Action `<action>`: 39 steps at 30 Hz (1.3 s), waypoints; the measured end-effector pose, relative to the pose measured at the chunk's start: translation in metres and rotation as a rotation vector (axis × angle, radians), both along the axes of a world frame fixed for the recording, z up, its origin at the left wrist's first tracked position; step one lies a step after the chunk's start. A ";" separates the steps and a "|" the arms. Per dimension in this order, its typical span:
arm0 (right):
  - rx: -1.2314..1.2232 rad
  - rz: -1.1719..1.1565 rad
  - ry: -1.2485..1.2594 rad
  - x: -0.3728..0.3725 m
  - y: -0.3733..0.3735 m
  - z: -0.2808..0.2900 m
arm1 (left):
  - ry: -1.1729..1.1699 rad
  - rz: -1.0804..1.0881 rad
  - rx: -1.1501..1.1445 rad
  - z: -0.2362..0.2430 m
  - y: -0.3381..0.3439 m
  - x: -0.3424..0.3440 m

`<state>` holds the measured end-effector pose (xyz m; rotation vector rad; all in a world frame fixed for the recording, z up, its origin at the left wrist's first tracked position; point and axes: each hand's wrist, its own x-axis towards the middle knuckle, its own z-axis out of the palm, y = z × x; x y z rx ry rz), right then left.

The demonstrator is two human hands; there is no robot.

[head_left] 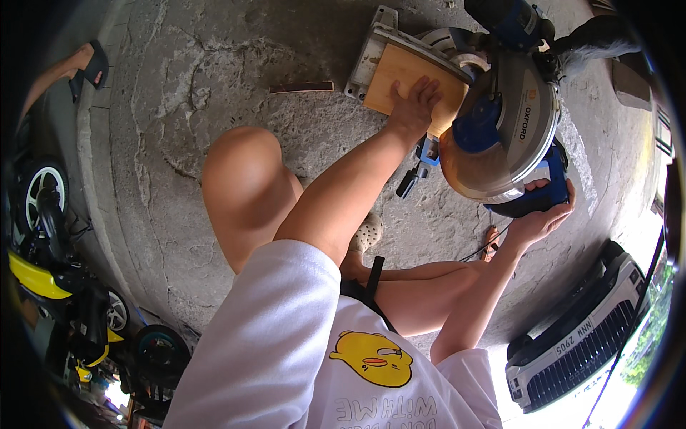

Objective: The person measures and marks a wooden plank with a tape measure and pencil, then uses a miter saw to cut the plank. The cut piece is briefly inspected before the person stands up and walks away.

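My left hand (416, 107) presses down on a light-brown wooden board (391, 74), its fingers spread over the surface. The board lies on the metal base (368, 58) of a mitre saw, against its fence. At the right, my right hand (549, 214) is wrapped round the blue and black handle of the mitre saw (525, 114). The saw's rounded grey guard stands between my two hands, beside the board's right edge. The blade is mostly hidden by the guard. Below the board, a blue clamp-like part with a black knob (407, 184) sticks out toward me.
A thin dark wood strip (302, 87) lies on the rough concrete floor (236, 86). My knees and a beige clog (367, 232) are close below. Motorbikes (53, 286) stand at the left, near another person's sandalled foot (91, 66). A car grille (586, 343) shows at lower right.
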<state>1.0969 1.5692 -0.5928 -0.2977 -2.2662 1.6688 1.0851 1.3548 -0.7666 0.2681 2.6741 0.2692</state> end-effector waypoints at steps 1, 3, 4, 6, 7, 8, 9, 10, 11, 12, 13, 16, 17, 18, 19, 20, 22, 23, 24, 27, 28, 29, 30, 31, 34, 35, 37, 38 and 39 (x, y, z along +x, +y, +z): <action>0.002 -0.001 -0.002 0.001 0.001 0.000 | 0.004 -0.001 0.001 0.000 0.001 0.000; -0.004 0.006 0.000 0.001 0.001 -0.001 | 0.009 0.006 -0.002 -0.001 0.000 0.000; -0.006 0.008 0.001 0.001 0.000 -0.001 | 0.012 0.010 -0.004 -0.001 0.001 0.001; 0.002 0.000 0.002 0.001 0.000 -0.001 | 0.016 0.012 -0.011 0.000 0.000 0.001; 0.007 -0.005 0.003 0.001 0.000 -0.001 | 0.018 0.009 -0.017 0.001 0.001 0.002; 0.007 -0.008 -0.001 0.001 -0.001 -0.001 | 0.020 0.007 -0.022 0.000 0.001 0.002; 0.007 -0.012 -0.004 0.001 -0.002 -0.001 | 0.020 0.008 -0.022 0.000 0.001 0.002; 0.007 -0.015 -0.007 0.001 -0.003 0.000 | 0.021 0.009 -0.022 0.000 0.001 0.002; 0.008 -0.018 -0.009 0.002 -0.003 0.000 | 0.021 0.009 -0.021 -0.001 0.001 0.001; 0.009 -0.020 -0.010 0.002 -0.003 0.000 | 0.021 0.006 -0.024 -0.001 0.001 0.001; 0.010 -0.023 -0.011 0.002 -0.003 -0.001 | 0.021 0.003 -0.027 -0.001 0.001 0.001; 0.020 -0.038 -0.019 0.003 -0.006 0.001 | 0.020 -0.002 -0.033 -0.001 0.002 0.001; 0.024 -0.034 -0.016 0.003 -0.006 0.001 | 0.020 -0.002 -0.034 -0.002 0.002 0.001; 0.029 -0.030 -0.014 0.003 -0.007 0.001 | 0.021 0.007 -0.021 -0.003 0.002 0.001; 0.033 -0.025 -0.011 0.003 -0.007 0.001 | 0.023 0.017 -0.007 -0.004 0.002 0.001; 0.031 -0.024 -0.009 0.003 -0.007 0.001 | 0.025 0.025 0.006 -0.005 0.002 0.001; 0.027 -0.022 -0.006 0.003 -0.007 0.001 | 0.024 0.022 0.000 -0.006 0.002 0.001; 0.020 -0.024 -0.005 0.004 -0.006 0.000 | 0.023 0.020 -0.003 -0.006 0.002 0.001; 0.013 -0.026 -0.004 0.004 -0.005 -0.001 | 0.025 0.018 -0.008 -0.006 0.002 0.001; 0.003 -0.030 -0.004 0.004 -0.004 -0.002 | 0.033 0.012 -0.021 -0.004 0.002 0.002; 0.001 -0.032 -0.005 0.004 -0.004 -0.003 | 0.037 0.011 -0.022 -0.004 0.002 0.002; 0.004 -0.031 -0.002 0.004 -0.004 -0.003 | 0.041 0.011 -0.024 -0.004 0.002 0.003; 0.006 -0.029 0.001 0.004 -0.003 -0.004 | 0.044 0.013 -0.024 -0.004 0.002 0.003; 0.009 -0.028 0.003 0.004 -0.003 -0.004 | 0.047 0.015 -0.025 -0.004 0.002 0.003; 0.020 -0.025 0.016 0.003 -0.005 -0.005 | 0.050 0.015 -0.024 -0.005 0.002 0.003; 0.013 -0.023 0.017 0.003 -0.004 -0.005 | 0.050 0.014 -0.023 -0.005 0.002 0.003; -0.002 -0.017 0.021 0.004 -0.002 -0.007 | 0.050 0.015 -0.024 -0.005 0.002 0.003; -0.008 -0.014 0.023 0.004 -0.002 -0.007 | 0.049 0.014 -0.024 -0.006 0.002 0.003; -0.015 -0.012 0.026 0.004 -0.001 -0.007 | 0.058 0.017 -0.022 -0.006 0.002 0.003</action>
